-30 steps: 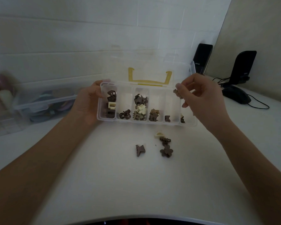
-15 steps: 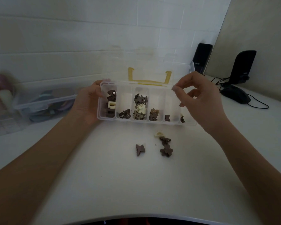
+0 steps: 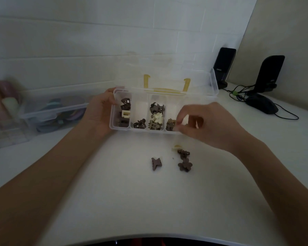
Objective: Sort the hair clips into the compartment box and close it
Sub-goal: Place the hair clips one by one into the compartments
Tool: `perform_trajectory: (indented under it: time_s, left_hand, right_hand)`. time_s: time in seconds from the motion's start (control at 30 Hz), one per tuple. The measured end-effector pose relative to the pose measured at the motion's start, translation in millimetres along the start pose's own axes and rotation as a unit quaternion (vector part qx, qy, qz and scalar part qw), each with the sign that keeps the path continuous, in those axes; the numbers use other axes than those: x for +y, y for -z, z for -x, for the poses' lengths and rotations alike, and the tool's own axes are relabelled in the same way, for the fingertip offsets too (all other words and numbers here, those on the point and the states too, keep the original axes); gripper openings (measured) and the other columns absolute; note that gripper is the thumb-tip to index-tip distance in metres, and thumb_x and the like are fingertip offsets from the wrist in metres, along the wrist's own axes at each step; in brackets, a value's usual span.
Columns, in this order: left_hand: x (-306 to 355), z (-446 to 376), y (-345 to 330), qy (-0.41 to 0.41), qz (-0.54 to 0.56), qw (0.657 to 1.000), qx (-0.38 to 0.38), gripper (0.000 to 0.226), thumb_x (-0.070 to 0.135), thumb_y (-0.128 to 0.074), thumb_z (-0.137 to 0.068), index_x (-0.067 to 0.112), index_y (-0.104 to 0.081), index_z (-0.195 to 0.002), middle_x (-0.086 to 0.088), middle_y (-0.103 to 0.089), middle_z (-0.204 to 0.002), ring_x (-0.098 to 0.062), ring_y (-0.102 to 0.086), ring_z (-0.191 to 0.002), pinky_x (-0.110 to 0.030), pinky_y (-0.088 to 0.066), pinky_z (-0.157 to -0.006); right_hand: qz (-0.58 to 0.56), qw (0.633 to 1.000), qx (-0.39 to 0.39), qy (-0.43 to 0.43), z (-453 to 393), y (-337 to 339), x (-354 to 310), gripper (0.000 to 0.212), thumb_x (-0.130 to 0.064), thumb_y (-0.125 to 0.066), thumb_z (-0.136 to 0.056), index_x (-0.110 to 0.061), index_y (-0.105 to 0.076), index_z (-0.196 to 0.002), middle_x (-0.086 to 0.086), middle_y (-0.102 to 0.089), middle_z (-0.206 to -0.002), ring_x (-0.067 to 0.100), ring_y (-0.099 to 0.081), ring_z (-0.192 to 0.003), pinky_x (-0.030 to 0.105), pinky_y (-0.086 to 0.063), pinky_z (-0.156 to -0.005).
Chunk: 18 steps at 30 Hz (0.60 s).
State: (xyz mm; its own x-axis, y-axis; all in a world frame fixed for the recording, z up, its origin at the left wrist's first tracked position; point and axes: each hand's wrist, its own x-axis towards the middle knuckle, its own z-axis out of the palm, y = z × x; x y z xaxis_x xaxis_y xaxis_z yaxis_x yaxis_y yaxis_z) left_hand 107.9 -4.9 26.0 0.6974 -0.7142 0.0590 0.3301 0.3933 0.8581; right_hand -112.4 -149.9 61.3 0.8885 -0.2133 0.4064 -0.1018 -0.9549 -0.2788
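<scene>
A clear compartment box (image 3: 140, 129) stands open on the white table, its lid (image 3: 199, 82) with a yellow handle tipped back. Several brown, tan and cream hair clips lie in its compartments, among them a cream flower clip (image 3: 157, 117). My left hand (image 3: 100, 112) grips the box's left end. My right hand (image 3: 212, 123) hovers low over the right compartments and hides them, fingertips at the front wall, fingers loosely curled with nothing seen in them. On the table in front lie a brown butterfly clip (image 3: 156, 163), a brown flower clip (image 3: 185, 166), another brown clip (image 3: 183, 153) and a cream clip (image 3: 176, 147).
A clear storage bin (image 3: 57, 110) with colourful items sits at the left against the wall. Two black speakers (image 3: 224, 66) (image 3: 270, 73) and a black mouse (image 3: 261, 104) with its cable are at the back right. Bare white table lies toward me.
My right hand held a small clip above the box's right end, let it go, then dropped down and left to the box's front wall. The left hand has stayed on the box.
</scene>
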Motion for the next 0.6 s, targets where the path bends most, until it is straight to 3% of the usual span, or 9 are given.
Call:
perform_trajectory:
  time_s: [0.07, 0.17, 0.3, 0.37, 0.6]
  left_hand:
    - [0, 0, 1, 0.001, 0.003, 1.000, 0.003, 0.050, 0.013, -0.058, -0.034, 0.019, -0.065, -0.083, -0.001, -0.064, -0.090, -0.021, -0.061, -0.079, -0.030, -0.050, -0.073]
    - [1, 0, 0, 0.004, 0.001, 1.000, 0.000, 0.044, 0.010, -0.052, -0.045, 0.018, -0.063, -0.087, -0.002, -0.063, -0.089, -0.021, -0.062, -0.077, -0.029, -0.054, -0.070]
    - [0, -2, 0, 0.006, 0.000, 1.000, -0.001, 0.036, -0.004, -0.035, -0.073, 0.017, -0.060, -0.087, 0.000, -0.062, -0.083, -0.018, -0.062, -0.069, -0.023, -0.055, -0.061]
    - [-1, -4, 2, 0.006, 0.002, 1.000, -0.005, 0.038, -0.003, -0.029, -0.081, 0.017, -0.060, -0.090, -0.001, -0.062, -0.087, -0.019, -0.061, -0.073, -0.025, -0.055, -0.063]
    - [-1, -7, 6, 0.008, 0.018, 1.000, -0.016, 0.051, 0.011, -0.057, -0.042, 0.017, -0.063, -0.092, -0.006, -0.060, -0.100, -0.026, -0.059, -0.090, -0.035, -0.050, -0.080]
  right_hand:
    - [0.013, 0.995, -0.097, 0.010, 1, 1, -6, 0.007, -0.040, -0.066, -0.079, -0.034, -0.067, -0.077, -0.015, -0.056, -0.052, -0.001, -0.052, -0.056, 0.016, -0.035, -0.054]
    - [0.043, 0.983, -0.176, 0.005, 1, 5, -10, 0.004, -0.036, -0.068, -0.082, -0.034, -0.071, -0.081, -0.039, -0.050, -0.054, -0.010, -0.052, -0.056, 0.013, -0.031, -0.051]
    - [-0.007, 0.970, -0.239, -0.044, 2, 10, -4, 0.012, -0.032, -0.068, -0.084, -0.042, -0.072, -0.089, -0.014, -0.060, -0.050, 0.004, -0.054, -0.041, 0.017, -0.045, -0.054]
    - [-0.035, 0.959, -0.274, -0.068, 3, 12, -2, 0.017, -0.029, -0.065, -0.086, -0.043, -0.070, -0.094, -0.006, -0.064, -0.054, 0.010, -0.052, -0.038, 0.018, -0.045, -0.046]
    - [-0.062, 0.952, -0.288, -0.084, 3, 11, -2, 0.017, -0.025, -0.062, -0.088, -0.036, -0.070, -0.098, -0.003, -0.069, -0.063, 0.013, -0.054, -0.036, 0.014, -0.041, -0.043]
